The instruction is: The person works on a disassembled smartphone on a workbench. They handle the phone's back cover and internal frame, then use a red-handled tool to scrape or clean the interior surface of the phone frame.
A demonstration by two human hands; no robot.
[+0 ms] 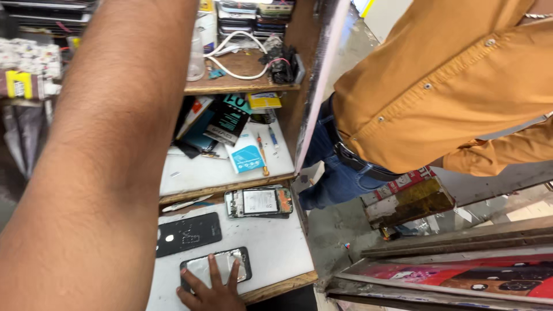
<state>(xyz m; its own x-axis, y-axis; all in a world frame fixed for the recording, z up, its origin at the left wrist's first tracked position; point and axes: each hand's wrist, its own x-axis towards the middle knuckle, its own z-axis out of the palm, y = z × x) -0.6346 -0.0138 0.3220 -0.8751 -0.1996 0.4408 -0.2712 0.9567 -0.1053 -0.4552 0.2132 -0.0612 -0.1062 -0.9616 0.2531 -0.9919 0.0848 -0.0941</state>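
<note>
Right hand [210, 291], fingers spread, presses flat on my thin black glass-faced phone [216, 268]; fragile, slippery, best gripped by its edges. Left hand unseen beyond my forearm.

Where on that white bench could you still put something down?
The barest patch is the front right corner of the white bench, right of the phone under the right hand and below the opened phone. The step above is bare at its left front. Its back, with the packets, is crowded.
</note>
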